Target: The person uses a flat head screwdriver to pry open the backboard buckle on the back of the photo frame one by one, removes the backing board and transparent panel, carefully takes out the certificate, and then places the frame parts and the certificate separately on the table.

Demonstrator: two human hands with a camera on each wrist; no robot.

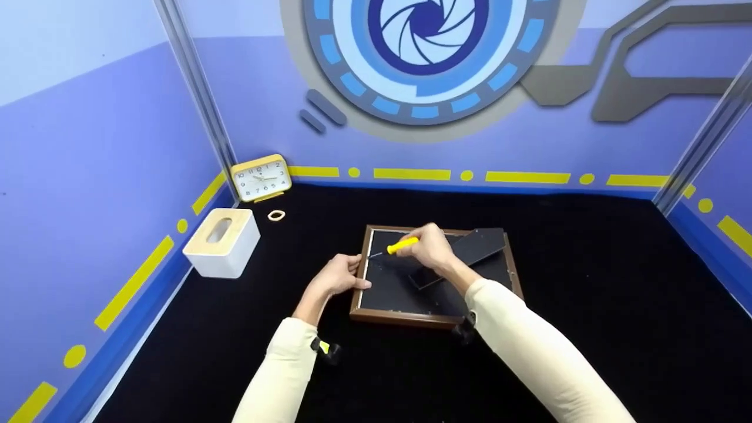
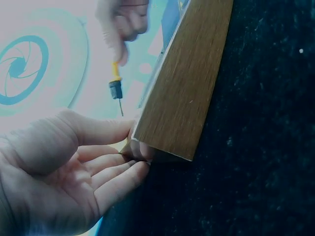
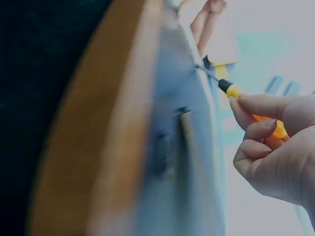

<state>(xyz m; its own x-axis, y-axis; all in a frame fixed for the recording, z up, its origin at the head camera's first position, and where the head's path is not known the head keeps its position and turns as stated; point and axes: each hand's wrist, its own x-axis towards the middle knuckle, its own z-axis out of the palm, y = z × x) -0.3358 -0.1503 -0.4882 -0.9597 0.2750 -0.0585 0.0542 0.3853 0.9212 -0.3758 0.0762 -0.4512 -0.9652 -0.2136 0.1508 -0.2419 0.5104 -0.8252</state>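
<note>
A brown wooden picture frame lies back side up, its black backing board showing. My left hand holds its left side; the left wrist view shows the thumb on the upper edge and the fingers below. In my right hand is a yellow screwdriver, pinched by the handle between thumb and fingers. Its thin shaft slants down to the inner left edge of the frame, close to my left fingers. A black stand leg lies diagonally across the backing, partly hidden by the right hand.
A white tissue box with a wooden lid stands on the left of the black-covered table. Behind it are a yellow alarm clock and a small pale ring. Printed panels wall in the left, back and right.
</note>
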